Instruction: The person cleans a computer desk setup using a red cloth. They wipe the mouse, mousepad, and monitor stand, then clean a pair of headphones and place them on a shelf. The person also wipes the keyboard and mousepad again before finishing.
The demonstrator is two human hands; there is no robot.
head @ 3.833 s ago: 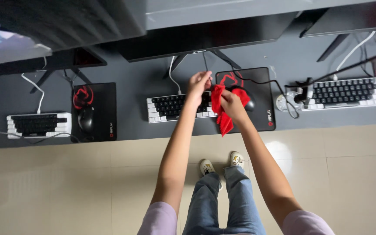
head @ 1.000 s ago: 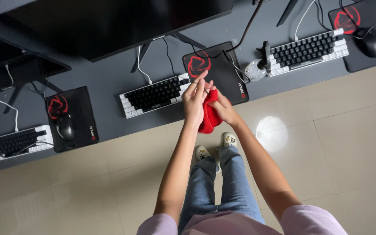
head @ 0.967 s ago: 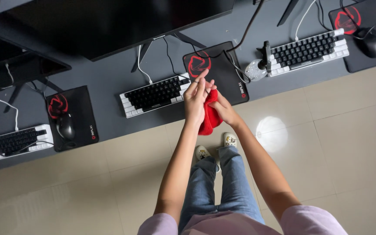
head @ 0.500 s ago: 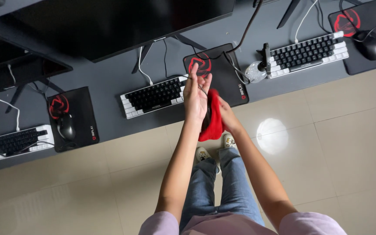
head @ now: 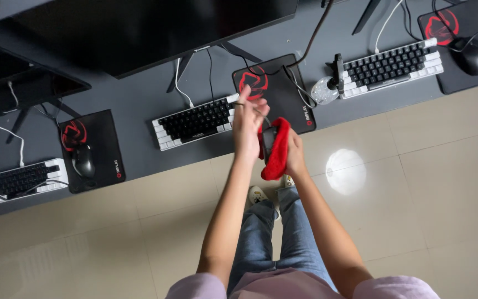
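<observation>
Right now the right hand (head: 293,158) grips a red cloth (head: 276,150), folded around a small dark object (head: 269,141) that looks like a computer mouse, though too little of it shows to be sure. Just beside it, the left hand (head: 248,122) is raised with fingers loosely curled and seems to pinch a thin cable near the dark object; whether it truly grips the cable cannot be told. Both hands hover above the front edge of the dark grey table (head: 139,111), over the gap between a black-and-white keyboard (head: 195,120) and a black mouse pad (head: 275,91) with a red emblem. Behind these stands a large dark monitor (head: 156,30). Further right lie a second keyboard (head: 394,62), a small round clear object (head: 323,91) and another pad carrying a black mouse (head: 470,55). To the left sit a third pad with a mouse (head: 84,161) and a third keyboard (head: 22,180). Below, jeans-clad legs stand on the pale tiled floor (head: 416,182).
</observation>
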